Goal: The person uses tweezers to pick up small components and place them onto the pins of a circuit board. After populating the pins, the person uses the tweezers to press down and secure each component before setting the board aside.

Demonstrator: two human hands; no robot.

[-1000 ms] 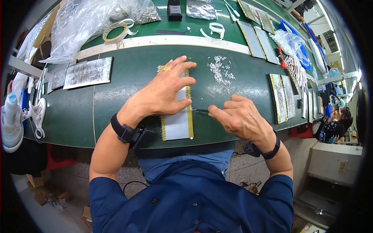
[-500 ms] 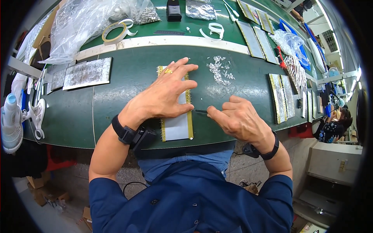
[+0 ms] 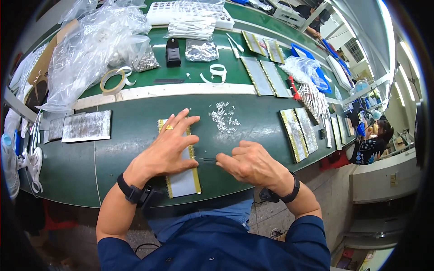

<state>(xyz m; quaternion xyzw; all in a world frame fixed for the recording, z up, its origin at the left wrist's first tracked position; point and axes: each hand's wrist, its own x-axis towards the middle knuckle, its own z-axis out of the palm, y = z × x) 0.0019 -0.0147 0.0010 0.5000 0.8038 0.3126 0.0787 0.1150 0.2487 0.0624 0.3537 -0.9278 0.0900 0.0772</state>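
Observation:
My left hand [image 3: 169, 147] lies with fingers spread across a white rectangular plate [image 3: 183, 183], pressing it to the green table. The plate has yellow strips along its long sides, lined with rows of small pins; its middle is hidden under the hand. Pinched in my right hand [image 3: 253, 165] are thin dark tweezers [image 3: 209, 159]. Their tip points left and ends close to the plate's right edge, near my left thumb; whether it touches a pin is too small to tell. Beyond the right hand lies a scatter of small whitish pieces [image 3: 224, 118].
Two similar plates [image 3: 299, 134] lie to the right, and more [image 3: 264, 74] farther back. Worn metal plates [image 3: 87, 126] sit on the left. A pale strip [image 3: 181, 89] crosses the table; behind it are a tape roll [image 3: 113, 81], a black pouch [image 3: 173, 53] and plastic bags [image 3: 97, 49].
The view has tilted up, so the table sits lower and more of its far side shows. Both hands keep nearly the same pose; the tweezers remain beside the plate's right edge.

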